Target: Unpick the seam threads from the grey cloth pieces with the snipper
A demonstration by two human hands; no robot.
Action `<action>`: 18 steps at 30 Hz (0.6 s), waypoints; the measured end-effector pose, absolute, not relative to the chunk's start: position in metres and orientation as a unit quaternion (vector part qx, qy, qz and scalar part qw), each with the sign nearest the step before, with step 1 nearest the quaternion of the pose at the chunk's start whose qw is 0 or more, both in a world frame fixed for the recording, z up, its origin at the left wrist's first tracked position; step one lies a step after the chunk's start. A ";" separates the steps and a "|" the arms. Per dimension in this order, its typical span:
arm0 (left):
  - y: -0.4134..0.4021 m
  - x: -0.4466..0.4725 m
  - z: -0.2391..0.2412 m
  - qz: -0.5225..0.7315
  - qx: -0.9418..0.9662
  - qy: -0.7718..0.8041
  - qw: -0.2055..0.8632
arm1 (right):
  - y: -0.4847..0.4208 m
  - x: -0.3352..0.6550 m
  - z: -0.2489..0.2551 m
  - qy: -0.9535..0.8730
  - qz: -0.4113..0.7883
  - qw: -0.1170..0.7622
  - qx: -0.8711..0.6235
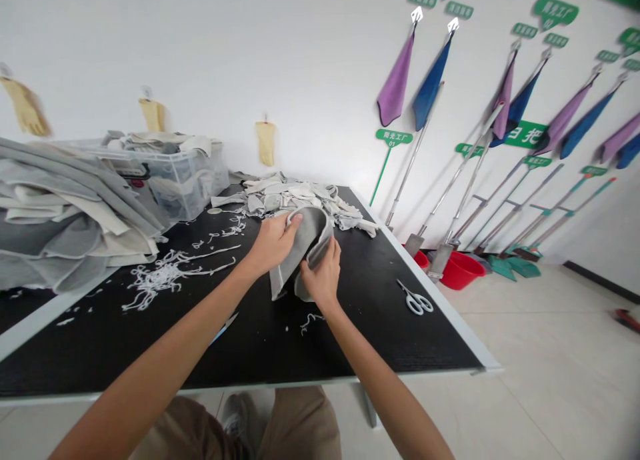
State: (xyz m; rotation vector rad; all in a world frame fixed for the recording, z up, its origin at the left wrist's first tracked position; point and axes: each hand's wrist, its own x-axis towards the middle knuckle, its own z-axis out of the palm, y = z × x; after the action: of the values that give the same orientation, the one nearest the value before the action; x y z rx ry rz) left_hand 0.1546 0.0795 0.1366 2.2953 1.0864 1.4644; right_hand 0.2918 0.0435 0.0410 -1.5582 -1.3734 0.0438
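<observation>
A grey piece of cloth [296, 241] is held up over the black table [380, 340], bent into a curve with its lower edges hanging. My left hand [274, 243] pinches its upper left edge between thumb and fingers. On the other side my right hand [323, 273] grips the right edge, thumb in front and fingers behind. Just beyond both hands lies a heap of grey and white cloth pieces [300, 195]. White-handled scissors [416, 299] rest on the table to the right. A blade with a blue part [225, 328] is partly hidden by my left forearm.
At the left stand a tall stack of grey and cream cloths [65, 213] and a clear plastic box [185, 187] filled with more cloth. Loose white thread [160, 277] lies tangled on the table. Mops [410, 173] and a red basin [460, 270] stand beyond the right edge.
</observation>
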 end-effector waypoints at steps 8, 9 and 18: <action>0.101 0.118 0.170 0.447 0.768 0.431 -0.155 | 0.045 0.372 0.035 -0.591 -0.044 0.451 -0.667; 0.107 0.114 0.173 0.433 0.764 0.444 -0.178 | 0.046 0.385 0.041 -0.588 -0.049 0.455 -0.667; 0.145 0.080 0.188 0.427 0.796 0.382 -0.196 | 0.080 0.460 0.157 -0.581 -0.185 0.488 -0.625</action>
State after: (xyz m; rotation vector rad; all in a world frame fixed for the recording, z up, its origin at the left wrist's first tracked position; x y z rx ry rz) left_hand 0.0805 0.1450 0.1881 2.8706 1.3787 1.5384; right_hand 0.4599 0.0803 0.1568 -1.5188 -1.4129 -0.4487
